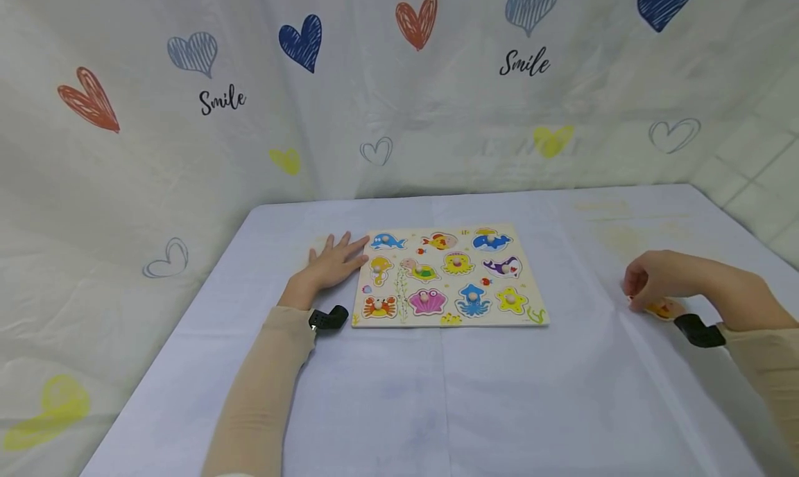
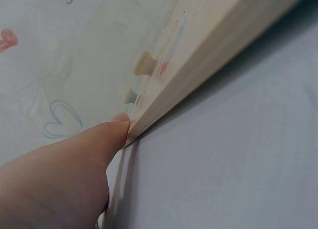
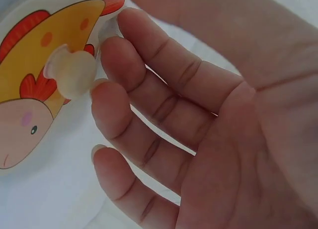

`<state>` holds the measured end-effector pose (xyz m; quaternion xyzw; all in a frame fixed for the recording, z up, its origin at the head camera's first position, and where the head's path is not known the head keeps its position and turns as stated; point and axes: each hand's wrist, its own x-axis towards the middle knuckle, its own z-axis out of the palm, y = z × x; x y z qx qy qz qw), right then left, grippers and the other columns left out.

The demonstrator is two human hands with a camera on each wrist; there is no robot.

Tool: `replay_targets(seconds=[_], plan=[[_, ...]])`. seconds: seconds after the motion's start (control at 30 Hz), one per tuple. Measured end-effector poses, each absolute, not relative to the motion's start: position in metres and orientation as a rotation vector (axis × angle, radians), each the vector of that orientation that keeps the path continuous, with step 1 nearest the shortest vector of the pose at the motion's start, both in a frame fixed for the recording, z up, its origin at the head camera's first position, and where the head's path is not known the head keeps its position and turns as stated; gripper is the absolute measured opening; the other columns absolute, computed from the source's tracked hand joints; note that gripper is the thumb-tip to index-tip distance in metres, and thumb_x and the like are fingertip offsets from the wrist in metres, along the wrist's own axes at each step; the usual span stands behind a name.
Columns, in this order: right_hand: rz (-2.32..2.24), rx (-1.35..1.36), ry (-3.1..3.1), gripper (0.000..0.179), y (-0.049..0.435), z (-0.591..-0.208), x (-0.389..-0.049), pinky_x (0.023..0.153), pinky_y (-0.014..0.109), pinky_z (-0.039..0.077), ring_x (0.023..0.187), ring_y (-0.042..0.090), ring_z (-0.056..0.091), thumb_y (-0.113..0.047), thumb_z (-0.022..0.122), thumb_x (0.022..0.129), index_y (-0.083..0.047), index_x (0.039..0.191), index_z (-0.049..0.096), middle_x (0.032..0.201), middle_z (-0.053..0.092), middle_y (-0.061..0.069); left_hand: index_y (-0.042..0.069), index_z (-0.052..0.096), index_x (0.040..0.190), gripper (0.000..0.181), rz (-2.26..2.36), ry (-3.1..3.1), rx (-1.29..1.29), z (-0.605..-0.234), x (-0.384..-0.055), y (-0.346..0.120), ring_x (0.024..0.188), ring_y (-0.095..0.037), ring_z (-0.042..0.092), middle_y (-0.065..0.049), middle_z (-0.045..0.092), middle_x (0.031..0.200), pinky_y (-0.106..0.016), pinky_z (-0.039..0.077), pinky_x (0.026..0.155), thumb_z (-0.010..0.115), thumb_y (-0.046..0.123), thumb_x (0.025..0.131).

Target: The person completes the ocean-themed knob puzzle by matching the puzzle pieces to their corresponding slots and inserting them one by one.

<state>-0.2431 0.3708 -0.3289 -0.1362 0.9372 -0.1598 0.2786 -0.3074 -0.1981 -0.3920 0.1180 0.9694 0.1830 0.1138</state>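
Note:
On the table lies a pegged wooden puzzle board (image 1: 449, 322) with sea-animal shapes, among them a crab (image 1: 379, 306), a pink shell (image 1: 427, 301) and a yellow star (image 1: 512, 300). My left hand (image 1: 333, 263) rests at its left edge, fingers spread; the left wrist view shows the thumb (image 2: 117, 132) against the board's side. Far to the right, my right hand (image 1: 668, 279) has curled fingers at the tail end of a yellow and red fish puzzle piece (image 3: 64, 28). Its pale knob (image 3: 72, 72) sticks out free of the fingers. The thumb's tip falls outside the right wrist view.
A white cloth (image 1: 387, 394) covers the table. Behind it hangs a pale curtain (image 1: 349, 102) printed with hearts and "Smile". White tiles (image 1: 764, 158) show at the far right. Each wrist wears a black camera (image 1: 329, 318).

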Motion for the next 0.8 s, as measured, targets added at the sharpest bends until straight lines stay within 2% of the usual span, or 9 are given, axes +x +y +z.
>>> replay_targets(seconds=[0.43, 0.8], plan=[[-0.432, -0.376, 2.500, 0.020, 0.3720, -0.3280, -0.2425, 0.067, 0.033, 0.042, 0.075, 0.019, 0.052, -0.012, 0.082, 0.086, -0.006, 0.086, 0.062, 0.081, 0.053, 0.000, 0.032, 0.025, 0.164, 0.065, 0.549, 2.844, 0.356, -0.3924, -0.3072, -0.1979, 0.154, -0.043, -0.011, -0.013, 0.004, 0.171, -0.073, -0.009, 0.113, 0.038, 0.059, 0.106], [-0.394, -0.396, 2.552, 0.013, 0.3799, -0.3250, -0.2441, 0.072, 0.036, 0.046, 0.079, 0.019, 0.053, -0.013, 0.079, 0.087, -0.005, 0.090, 0.069, 0.086, 0.060, -0.001, 0.033, 0.025, 0.164, 0.065, 0.542, 2.851, 0.355, -0.3934, -0.3067, -0.1991, 0.154, -0.042, -0.012, -0.013, 0.003, 0.171, -0.073, -0.010, 0.113, 0.037, 0.059, 0.107]])
